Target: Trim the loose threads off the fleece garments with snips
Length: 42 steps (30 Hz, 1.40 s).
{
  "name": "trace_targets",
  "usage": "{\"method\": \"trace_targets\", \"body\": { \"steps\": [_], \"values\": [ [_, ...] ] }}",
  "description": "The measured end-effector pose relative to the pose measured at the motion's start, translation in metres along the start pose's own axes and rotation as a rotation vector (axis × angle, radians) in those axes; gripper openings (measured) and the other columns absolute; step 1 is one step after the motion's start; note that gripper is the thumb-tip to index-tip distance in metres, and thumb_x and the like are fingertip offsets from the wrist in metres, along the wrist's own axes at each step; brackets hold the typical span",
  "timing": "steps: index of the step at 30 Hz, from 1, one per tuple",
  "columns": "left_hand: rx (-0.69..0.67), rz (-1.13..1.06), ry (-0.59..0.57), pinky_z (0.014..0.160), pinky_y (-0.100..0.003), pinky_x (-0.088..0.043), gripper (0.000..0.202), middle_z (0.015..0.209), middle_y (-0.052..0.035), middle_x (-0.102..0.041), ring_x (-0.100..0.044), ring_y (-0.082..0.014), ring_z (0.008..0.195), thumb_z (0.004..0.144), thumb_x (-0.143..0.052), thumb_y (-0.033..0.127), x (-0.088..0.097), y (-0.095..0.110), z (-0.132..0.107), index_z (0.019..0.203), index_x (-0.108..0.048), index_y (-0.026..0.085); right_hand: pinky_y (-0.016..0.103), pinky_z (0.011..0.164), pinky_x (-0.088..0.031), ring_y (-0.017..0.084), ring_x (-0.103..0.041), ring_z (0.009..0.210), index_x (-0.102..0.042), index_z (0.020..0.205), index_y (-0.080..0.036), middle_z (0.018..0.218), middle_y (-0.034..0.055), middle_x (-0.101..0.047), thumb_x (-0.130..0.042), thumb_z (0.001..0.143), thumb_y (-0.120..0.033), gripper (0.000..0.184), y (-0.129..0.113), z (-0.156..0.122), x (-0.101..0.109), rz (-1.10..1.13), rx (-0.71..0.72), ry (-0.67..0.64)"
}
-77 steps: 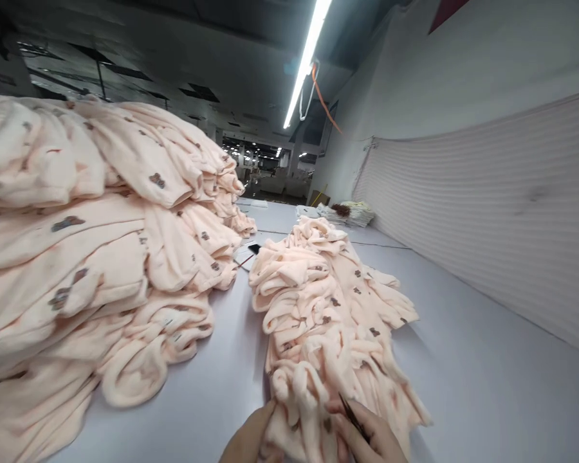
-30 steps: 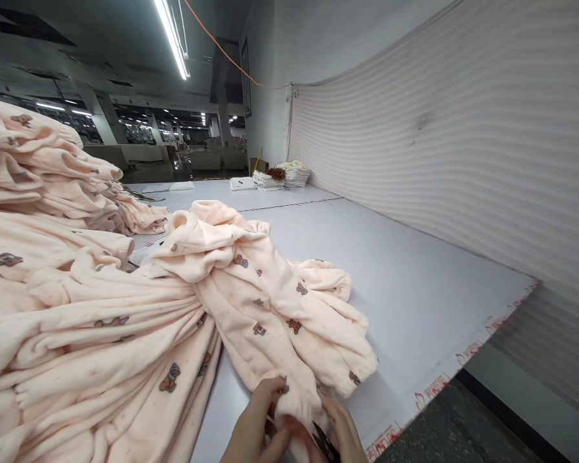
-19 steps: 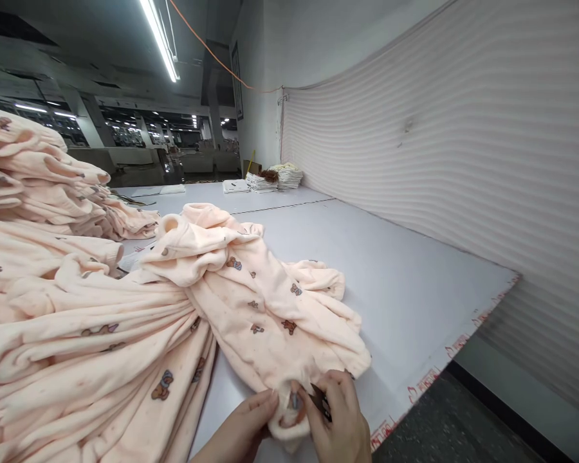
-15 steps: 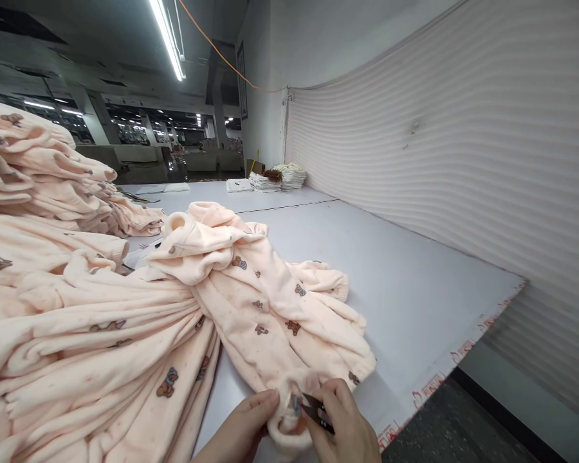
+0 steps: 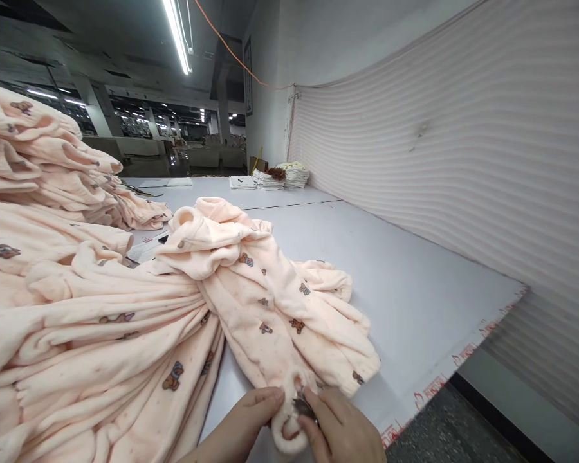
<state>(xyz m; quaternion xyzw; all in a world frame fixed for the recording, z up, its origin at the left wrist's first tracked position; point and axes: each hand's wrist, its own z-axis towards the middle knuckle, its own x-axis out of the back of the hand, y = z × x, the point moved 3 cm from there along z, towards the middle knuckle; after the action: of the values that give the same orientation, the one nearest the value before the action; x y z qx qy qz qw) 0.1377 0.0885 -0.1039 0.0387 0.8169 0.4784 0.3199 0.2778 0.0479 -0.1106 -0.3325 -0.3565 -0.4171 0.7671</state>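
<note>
A fluffy pale pink garment [image 5: 280, 302] printed with small bears lies across the table, one cuffed end toward me. My left hand [image 5: 253, 411] pinches the left rim of that cuff [image 5: 289, 440]. In my right hand [image 5: 342, 421] is a pair of dark thread snips [image 5: 303, 408], its blades at the cuff's opening. The right fingers also press close against the cuff fabric. Most of the snips' handle is hidden under the fingers.
A large heap of similar pink garments [image 5: 24, 154] rises at the left, with more spread fabric [image 5: 101, 360] before it. Stacks of white folded pieces [image 5: 269, 180] stand at the far end of the pale table [image 5: 415, 289]. A striped sheet [image 5: 439, 161] covers the right wall.
My right hand has shifted the snips deeper into the cuff, so less of them shows. The cuff is turned slightly and its opening looks narrower. The view has tilted a little.
</note>
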Motion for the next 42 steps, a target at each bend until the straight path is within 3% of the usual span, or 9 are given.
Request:
{"method": "trace_targets", "body": {
  "steps": [4,8,12,17,20,25,30,34,42],
  "values": [
    [-0.130,0.389,0.039,0.077,-0.029,-0.040,0.038,0.074,-0.0033,-0.054,-0.052,-0.0183,0.075,0.081,-0.056,0.049,0.010,0.013,-0.003,0.065,-0.065,0.016,0.028,0.058,-0.051,0.021,-0.065,0.067,-0.059,0.111,-0.027,0.078,0.0029,-0.066,-0.044,0.093,-0.032,0.024,0.011,-0.009,0.004,0.121,-0.077,-0.014],
    [-0.374,0.985,0.035,0.087,-0.028,-0.040,0.028,0.108,-0.0068,-0.059,-0.054,-0.0235,0.098,0.081,-0.056,0.040,0.023,0.033,-0.024,0.064,-0.065,0.020,0.026,0.053,-0.052,0.020,-0.067,0.071,-0.049,0.121,-0.028,0.094,0.0049,-0.062,-0.043,0.089,-0.033,0.034,0.063,-0.023,0.017,0.068,-0.375,0.047],
    [-0.257,1.141,-0.053,0.067,-0.022,-0.043,0.011,0.084,0.0007,-0.063,-0.057,-0.0169,0.073,0.074,-0.060,0.034,0.023,0.032,-0.026,0.076,-0.061,0.023,0.024,0.038,-0.042,0.017,-0.060,0.053,-0.055,0.116,-0.027,0.085,0.0033,-0.056,-0.041,0.087,-0.028,0.032,0.120,-0.027,0.025,-0.065,-0.564,0.098],
    [-0.112,1.261,-0.079,0.060,-0.021,-0.038,0.017,0.076,0.0029,-0.061,-0.053,-0.0146,0.064,0.081,-0.053,0.035,-0.009,0.016,0.008,0.093,-0.055,0.024,0.026,0.071,-0.053,0.019,-0.062,0.092,-0.058,0.097,-0.022,0.099,0.0066,-0.060,-0.043,0.088,-0.026,0.018,0.123,-0.007,0.028,0.137,-0.472,0.149],
    [-0.239,1.236,0.059,0.067,-0.026,-0.037,0.032,0.083,-0.0015,-0.063,-0.057,-0.0205,0.075,0.076,-0.062,0.041,-0.034,0.012,0.031,0.102,-0.053,0.024,0.026,0.073,-0.052,0.018,-0.062,0.085,-0.056,0.091,-0.021,0.089,0.0035,-0.062,-0.048,0.085,-0.021,0.010,0.101,0.004,0.032,0.279,-0.419,0.145],
    [-0.470,1.044,0.227,0.071,-0.028,-0.037,0.009,0.084,-0.0031,-0.060,-0.055,-0.0213,0.079,0.082,-0.050,0.024,-0.048,0.017,0.051,0.082,-0.058,0.022,0.025,0.065,-0.049,0.017,-0.061,0.073,-0.051,0.085,-0.024,0.083,0.0005,-0.058,-0.048,0.085,-0.020,0.005,0.081,0.017,0.035,0.288,-0.387,0.181],
    [-0.237,0.490,0.168,0.062,-0.021,-0.037,0.007,0.066,0.0046,-0.053,-0.049,-0.0134,0.064,0.075,-0.059,0.027,-0.034,0.029,0.043,0.074,-0.058,0.020,0.024,0.059,-0.047,0.017,-0.060,0.070,-0.048,0.085,-0.023,0.083,0.0008,-0.055,-0.047,0.086,-0.021,0.003,0.073,0.038,0.029,0.176,-0.330,0.207],
    [0.017,0.097,0.174,0.060,-0.020,-0.040,0.020,0.067,0.0026,-0.064,-0.056,-0.0124,0.062,0.067,-0.065,0.023,-0.026,0.029,0.031,0.087,-0.063,0.018,0.024,0.059,-0.047,0.015,-0.060,0.069,-0.053,0.082,-0.022,0.084,0.0004,-0.053,-0.048,0.084,-0.017,0.008,0.065,0.049,0.026,0.237,-0.366,0.058],
    [0.008,-0.133,0.123,0.063,-0.022,-0.046,0.022,0.066,-0.0027,-0.070,-0.063,-0.0141,0.063,0.063,-0.074,0.022,-0.016,0.028,0.024,0.082,-0.068,0.014,0.023,0.063,-0.050,0.015,-0.062,0.074,-0.064,0.106,-0.027,0.093,0.0020,-0.055,-0.052,0.086,-0.029,0.024,0.048,0.036,0.033,0.429,-0.228,-0.071]
  ]
}}
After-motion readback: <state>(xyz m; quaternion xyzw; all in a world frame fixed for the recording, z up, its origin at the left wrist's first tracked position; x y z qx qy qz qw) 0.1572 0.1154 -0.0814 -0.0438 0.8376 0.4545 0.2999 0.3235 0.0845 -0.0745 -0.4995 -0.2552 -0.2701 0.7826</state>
